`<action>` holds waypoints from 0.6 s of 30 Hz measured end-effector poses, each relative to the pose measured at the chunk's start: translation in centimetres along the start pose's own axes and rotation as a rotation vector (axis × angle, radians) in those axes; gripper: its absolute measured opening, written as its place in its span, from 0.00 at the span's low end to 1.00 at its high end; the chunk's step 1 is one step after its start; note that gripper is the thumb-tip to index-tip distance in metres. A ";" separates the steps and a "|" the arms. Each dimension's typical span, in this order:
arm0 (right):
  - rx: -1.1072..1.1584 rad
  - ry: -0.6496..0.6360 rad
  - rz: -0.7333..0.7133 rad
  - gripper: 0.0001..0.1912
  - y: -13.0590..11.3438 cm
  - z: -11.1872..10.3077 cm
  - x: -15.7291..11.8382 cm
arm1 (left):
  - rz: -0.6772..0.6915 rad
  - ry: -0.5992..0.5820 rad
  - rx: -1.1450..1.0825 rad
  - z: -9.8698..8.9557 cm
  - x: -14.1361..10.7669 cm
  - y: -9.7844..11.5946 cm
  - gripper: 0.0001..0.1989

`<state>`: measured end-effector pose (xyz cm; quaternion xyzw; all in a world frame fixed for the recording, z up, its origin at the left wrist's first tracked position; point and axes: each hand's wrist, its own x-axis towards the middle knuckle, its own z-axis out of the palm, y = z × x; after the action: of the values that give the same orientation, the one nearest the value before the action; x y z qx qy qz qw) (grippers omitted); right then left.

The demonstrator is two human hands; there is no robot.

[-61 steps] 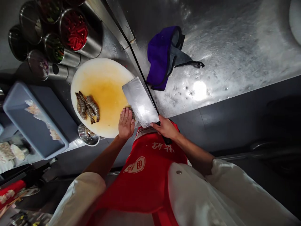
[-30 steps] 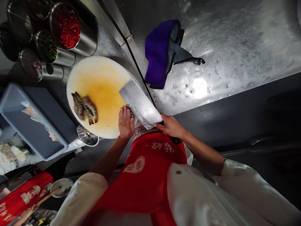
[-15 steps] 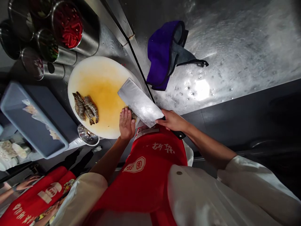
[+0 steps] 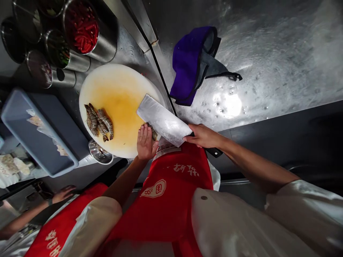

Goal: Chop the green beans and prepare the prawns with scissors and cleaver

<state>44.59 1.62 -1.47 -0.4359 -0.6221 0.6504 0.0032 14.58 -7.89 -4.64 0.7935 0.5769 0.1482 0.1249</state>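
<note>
My right hand (image 4: 203, 136) is wrapped round the dark handle of a cleaver (image 4: 164, 119), whose broad blade points left over the near right edge of the round white cutting board (image 4: 89, 84). Flat beside the blade lies my left hand (image 4: 146, 144), fingers stretched out, palm down. It rests against a grey shrimp (image 4: 153, 132), partly hidden by the fingers and blade. Several whole shrimp (image 4: 99, 122) lie in a group on the left side of the board. The board's middle is stained yellow.
Steel pots, one with red chillies (image 4: 84, 37), stand at the upper left. Left of the board are a grey-blue bin (image 4: 50, 132) and a metal bowl (image 4: 100, 151). A purple cloth item (image 4: 187, 64) lies on the steel counter (image 4: 268, 71). A co-worker's hand (image 4: 63, 193) shows lower left.
The cleaver and my right hand have shifted slightly right. My left hand stays at the shrimp. The co-worker at lower left has moved, one hand now further right. The view shifted slightly.
</note>
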 end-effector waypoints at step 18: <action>-0.261 -0.166 -0.112 0.10 -4.9 -3.7 8.0 | 0.013 -0.030 0.025 -0.3 0.0 0.4 0.40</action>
<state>39.16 10.10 -1.44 -0.3419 -0.7228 0.5966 -0.0688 14.80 -8.01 -4.22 0.8007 0.5718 0.1300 0.1228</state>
